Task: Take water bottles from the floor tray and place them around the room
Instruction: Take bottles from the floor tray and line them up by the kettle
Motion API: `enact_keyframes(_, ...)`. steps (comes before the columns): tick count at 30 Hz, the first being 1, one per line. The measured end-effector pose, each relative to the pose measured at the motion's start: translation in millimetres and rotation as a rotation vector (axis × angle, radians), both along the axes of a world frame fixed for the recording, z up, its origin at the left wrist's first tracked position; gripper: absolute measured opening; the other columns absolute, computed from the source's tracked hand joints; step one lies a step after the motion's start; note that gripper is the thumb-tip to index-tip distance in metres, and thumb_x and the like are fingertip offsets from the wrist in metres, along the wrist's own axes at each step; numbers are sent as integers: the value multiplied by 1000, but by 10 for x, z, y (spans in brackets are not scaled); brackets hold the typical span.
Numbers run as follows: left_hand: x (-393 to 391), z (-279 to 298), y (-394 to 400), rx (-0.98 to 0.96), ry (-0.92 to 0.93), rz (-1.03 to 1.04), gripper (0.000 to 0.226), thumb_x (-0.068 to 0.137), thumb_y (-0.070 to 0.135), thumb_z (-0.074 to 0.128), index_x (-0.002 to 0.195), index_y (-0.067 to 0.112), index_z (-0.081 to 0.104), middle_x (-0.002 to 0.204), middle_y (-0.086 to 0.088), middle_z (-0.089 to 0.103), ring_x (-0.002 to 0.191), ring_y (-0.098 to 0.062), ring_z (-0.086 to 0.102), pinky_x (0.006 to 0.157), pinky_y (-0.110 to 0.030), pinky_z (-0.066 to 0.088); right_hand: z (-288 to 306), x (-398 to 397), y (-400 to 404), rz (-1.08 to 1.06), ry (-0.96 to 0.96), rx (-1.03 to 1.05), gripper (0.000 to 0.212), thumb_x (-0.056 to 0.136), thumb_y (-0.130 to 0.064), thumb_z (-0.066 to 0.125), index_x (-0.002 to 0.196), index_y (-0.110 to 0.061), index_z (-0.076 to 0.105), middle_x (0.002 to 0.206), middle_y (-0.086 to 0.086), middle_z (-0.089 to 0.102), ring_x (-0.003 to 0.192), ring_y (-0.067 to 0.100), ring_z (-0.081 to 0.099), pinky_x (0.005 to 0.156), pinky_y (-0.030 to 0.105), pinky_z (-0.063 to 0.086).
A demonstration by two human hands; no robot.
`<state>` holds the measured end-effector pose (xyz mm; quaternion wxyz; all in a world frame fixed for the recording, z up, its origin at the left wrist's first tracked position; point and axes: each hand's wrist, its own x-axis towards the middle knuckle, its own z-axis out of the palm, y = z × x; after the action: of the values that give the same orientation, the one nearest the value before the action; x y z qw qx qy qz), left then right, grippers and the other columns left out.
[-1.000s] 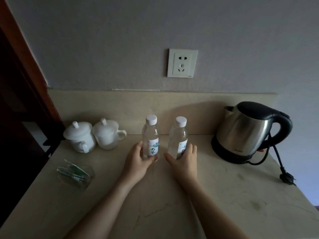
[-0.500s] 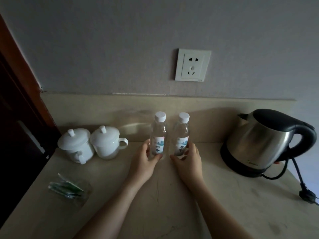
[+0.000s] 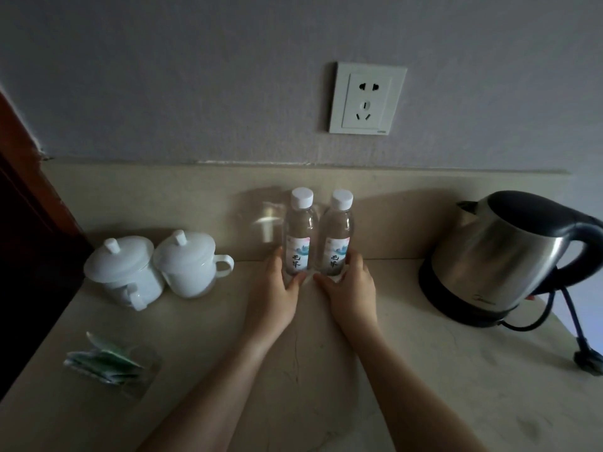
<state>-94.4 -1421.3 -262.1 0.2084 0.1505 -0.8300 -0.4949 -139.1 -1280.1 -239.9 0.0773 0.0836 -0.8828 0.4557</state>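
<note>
- Two bottles stand upright, touching, at the back of the worktop by the backsplash — left bottle, right bottle.
- Left hand curls round the left bottle's base; right hand round the right's.
- Both axes vertical — release means drawing straight back.

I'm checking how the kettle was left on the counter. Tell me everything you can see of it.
The kettle is an electric one with a brushed, steel-looking body, a dark lid and a dark looped handle on its right side, its short spout pointing left. It stands upright on a dark round base at the right of the beige counter, near the backsplash. A dark cord runs from the base to a plug lying on the counter, not in the wall socket. Neither hand touches it.
</note>
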Motion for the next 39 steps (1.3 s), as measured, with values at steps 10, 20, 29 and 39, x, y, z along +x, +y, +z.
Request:
enact_keyframes(10, 318, 309, 186, 74, -81, 79, 87, 84, 37, 76, 155, 22, 26, 137, 12, 59, 118, -3, 57, 84, -4, 40, 25, 16, -6, 31, -75, -85, 65, 73, -25, 84, 122, -4, 47, 118, 16, 59, 112, 33, 56, 90, 35, 45)
enact_keyframes(20, 2288, 1468, 374, -105, 235, 591, 23, 83, 20, 77, 105, 21, 72, 86, 11, 73, 64, -6, 63, 65, -14, 50, 917, 1650, -460, 590, 6, -581, 29, 80, -37, 63, 106, -26, 59, 96, -3, 66, 86, 12, 61, 78, 32, 51)
enact_keyframes(29, 5970, 2062, 1173, -333, 187, 1485, 20, 77, 31, 78, 90, 41, 66, 77, 15, 72, 58, -1, 58, 63, -20, 52, 1493, 5083, -880, 1649, -121, -626, 23, 84, -18, 74, 101, -26, 60, 86, -10, 65, 77, 2, 61, 70, 10, 44)
enact_keyframes(39, 8728, 1871, 3968, -335, 65, 2351, 19, 81, 33, 76, 100, 29, 71, 88, 16, 74, 74, -3, 67, 68, -25, 55, 1491, 8434, 962, 2536, -180, -573, 34, 77, -33, 71, 108, -31, 58, 92, -14, 64, 84, 4, 61, 74, 13, 46)
